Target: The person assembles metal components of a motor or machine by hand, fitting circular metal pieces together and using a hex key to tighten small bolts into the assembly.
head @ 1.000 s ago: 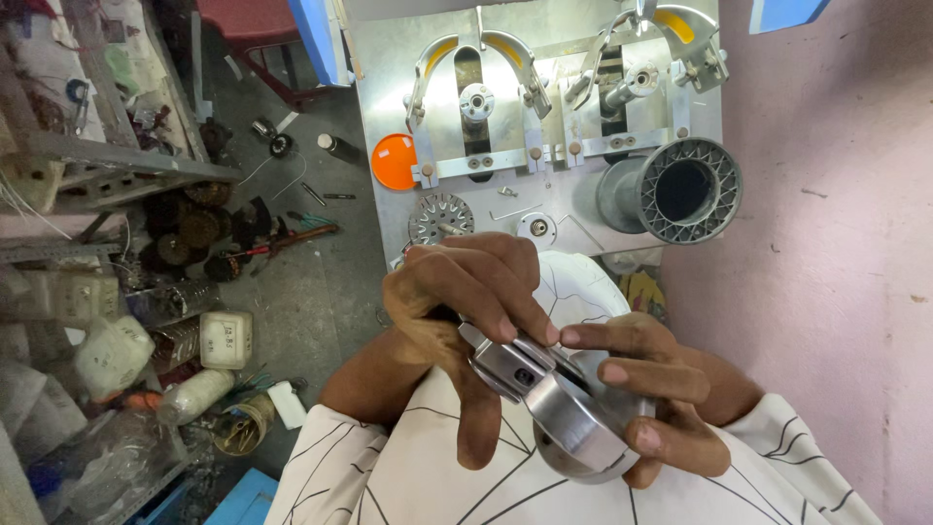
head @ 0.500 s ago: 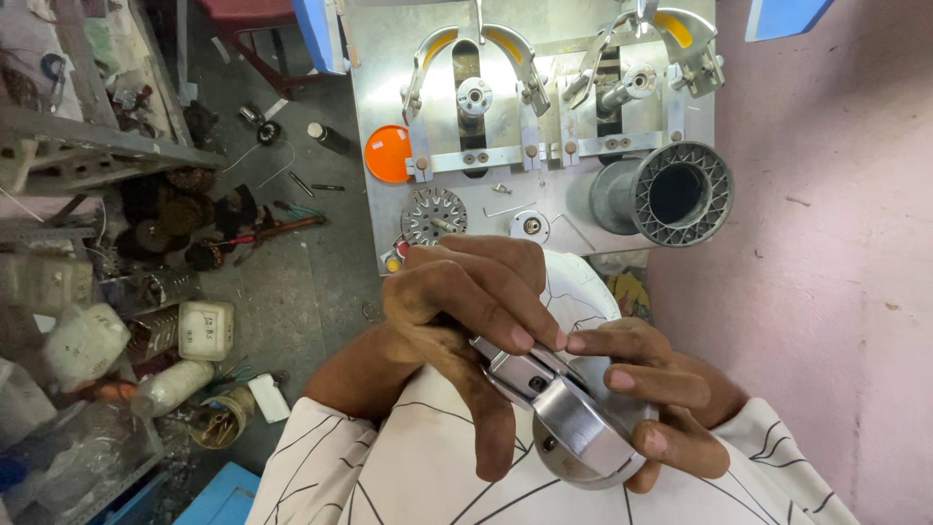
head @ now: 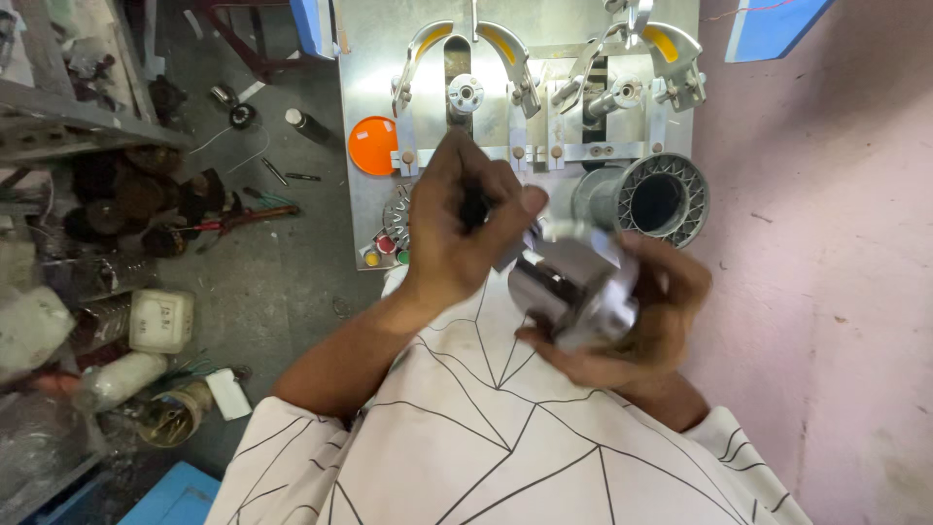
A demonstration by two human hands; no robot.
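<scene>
Above the steel jig plate (head: 374, 58), both hands have risen, left hand (head: 457, 228) and right hand (head: 646, 311) gripping the metal housing (head: 573, 282).

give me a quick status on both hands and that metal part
Right hand cradles shiny metal cylinder part, blurred. Left hand pinches a small dark tool at the part's end. Metal fixture plate just beyond, nothing between.

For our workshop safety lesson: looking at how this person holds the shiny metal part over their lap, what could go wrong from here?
1. The metal part rests only in the right hand, unclamped above the lap; it looks heavy and might slip and drop.
2. The left hand grips a dark tool close to the other hand's fingers, so a slip could pinch or jab them.
3. The cluttered floor could swallow a dropped piece.
</scene>
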